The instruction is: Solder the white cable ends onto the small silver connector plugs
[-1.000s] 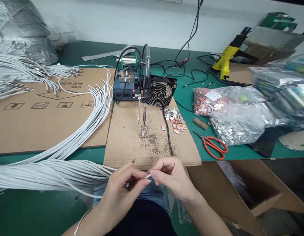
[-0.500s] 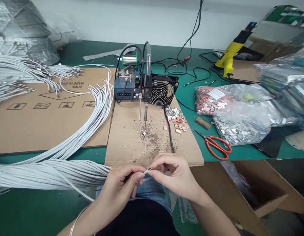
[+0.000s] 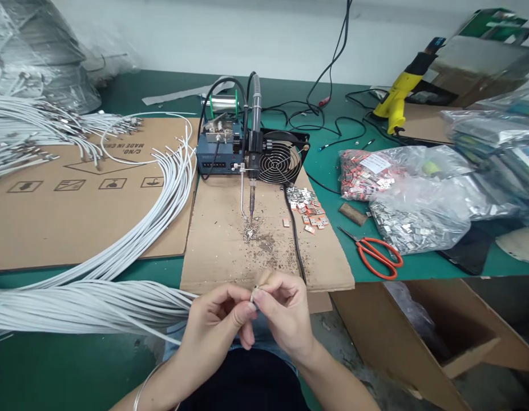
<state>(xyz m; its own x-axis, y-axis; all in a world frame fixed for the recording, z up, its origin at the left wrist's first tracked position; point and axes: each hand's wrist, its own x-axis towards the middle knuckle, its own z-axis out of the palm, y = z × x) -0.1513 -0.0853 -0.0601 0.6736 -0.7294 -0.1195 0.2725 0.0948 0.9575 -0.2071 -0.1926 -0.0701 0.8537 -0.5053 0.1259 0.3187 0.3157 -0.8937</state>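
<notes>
from here i can read "c/no." and "made in c", upside down, on the flat cardboard sheet (image 3: 88,222) at left, the rest of the second line covered. below the lettering runs a row of four boxed handling signs (image 3: 113,183). the white label (image 3: 375,163) on the plastic bag (image 3: 352,185) and the lettering on the blue unit (image 3: 213,154) are too small to read.

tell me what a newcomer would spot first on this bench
Probably the thick bundle of white cables sweeping in from the left toward the left hand. Next might come the soldering iron standing upright at the centre, its tip down over the cardboard. On the right, the red-handled scissors and the yellow tool stand out.
</notes>
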